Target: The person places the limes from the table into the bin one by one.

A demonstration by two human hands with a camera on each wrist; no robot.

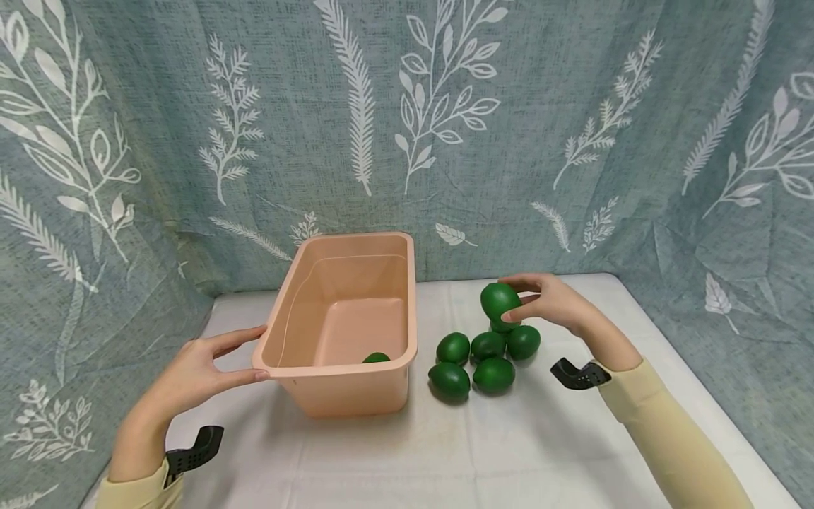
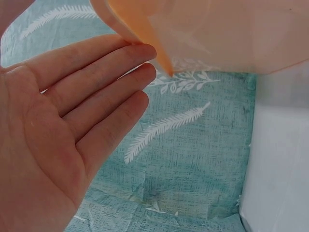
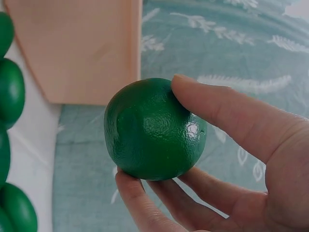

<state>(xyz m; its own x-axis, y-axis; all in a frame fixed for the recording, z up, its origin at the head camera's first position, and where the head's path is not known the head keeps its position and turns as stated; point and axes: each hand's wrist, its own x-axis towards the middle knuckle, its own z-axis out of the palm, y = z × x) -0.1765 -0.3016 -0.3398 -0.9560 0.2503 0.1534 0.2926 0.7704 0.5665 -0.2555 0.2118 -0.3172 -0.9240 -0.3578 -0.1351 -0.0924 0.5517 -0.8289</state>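
My right hand holds a glossy green lime above a cluster of the same fruit, right of the bin. In the right wrist view, the thumb presses one side of this dimpled lime and the fingers support the other. A deep peach plastic bin stands left of the cluster. At the bin's left side, my left hand touches the rim with outstretched fingers and thumb. The left wrist view shows its straight fingers against the bin wall. One lime shows inside the bin, mostly hidden by the near wall.
Several limes lie close together on the white-covered table, right of the bin. A blue-green leaf-print cloth hangs behind the table and at both sides. Each wrist wears a black strap mount.
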